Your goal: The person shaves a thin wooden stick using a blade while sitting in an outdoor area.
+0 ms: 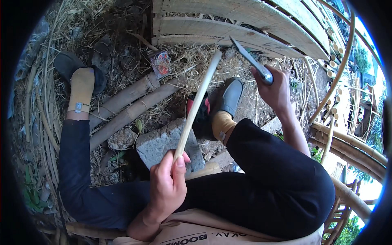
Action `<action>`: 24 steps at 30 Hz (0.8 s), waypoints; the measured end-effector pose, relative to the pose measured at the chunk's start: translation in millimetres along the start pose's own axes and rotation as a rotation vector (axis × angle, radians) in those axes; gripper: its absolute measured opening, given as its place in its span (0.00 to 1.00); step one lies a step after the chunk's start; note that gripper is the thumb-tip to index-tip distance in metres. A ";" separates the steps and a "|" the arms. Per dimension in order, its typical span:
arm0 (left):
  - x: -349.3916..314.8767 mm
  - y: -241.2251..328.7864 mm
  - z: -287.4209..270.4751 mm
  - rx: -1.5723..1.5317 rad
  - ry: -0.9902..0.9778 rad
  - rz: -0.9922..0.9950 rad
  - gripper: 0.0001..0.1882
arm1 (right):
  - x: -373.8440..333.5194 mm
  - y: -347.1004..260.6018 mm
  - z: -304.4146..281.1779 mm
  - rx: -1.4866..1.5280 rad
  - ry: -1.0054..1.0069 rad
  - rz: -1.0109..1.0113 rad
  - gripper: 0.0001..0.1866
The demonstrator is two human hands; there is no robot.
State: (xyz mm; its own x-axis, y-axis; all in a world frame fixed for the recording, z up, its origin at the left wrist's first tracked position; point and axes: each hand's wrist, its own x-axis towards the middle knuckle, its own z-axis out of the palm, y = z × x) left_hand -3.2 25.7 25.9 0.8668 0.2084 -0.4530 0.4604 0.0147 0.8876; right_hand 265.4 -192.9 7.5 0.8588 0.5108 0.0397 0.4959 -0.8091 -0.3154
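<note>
My left hand [167,183] is closed near the lower end of a pale, slim bamboo stick [199,100]. The stick slants up and away to the right, its far end in the air above the straw. Up at the right, my right hand [274,87] is wrapped round a grey metal knife [252,61]. Its blade points up and left, toward the stick's far end but apart from it. The part of the knife inside my fist is hidden.
A grey stone block [167,143] lies between my legs. Bamboo poles [134,110] rest on straw left of it, near a small printed packet [160,64]. A slatted wooden pallet [228,30] stands ahead. Cut bamboo [337,69] is stacked at the right, by a bamboo frame [351,151].
</note>
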 end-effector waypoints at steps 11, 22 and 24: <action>3.1 -1.2 12.4 0.034 0.019 0.013 0.11 | -6.3 -34.9 27.7 0.073 -0.138 -0.192 0.06; -4.3 -2.5 17.3 0.047 -0.023 0.008 0.13 | 11.3 6.8 18.2 -0.101 0.115 -0.152 0.09; -5.0 -1.8 13.2 0.024 -0.029 -0.012 0.13 | 8.0 19.5 8.6 -0.185 0.104 -0.124 0.09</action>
State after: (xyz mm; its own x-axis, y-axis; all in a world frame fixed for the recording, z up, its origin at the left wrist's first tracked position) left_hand -5.9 11.7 25.5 0.8663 0.1803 -0.4659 0.4747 -0.0066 0.8801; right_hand 280.8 -202.1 -6.5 0.7939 0.5844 0.1680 0.6051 -0.7866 -0.1229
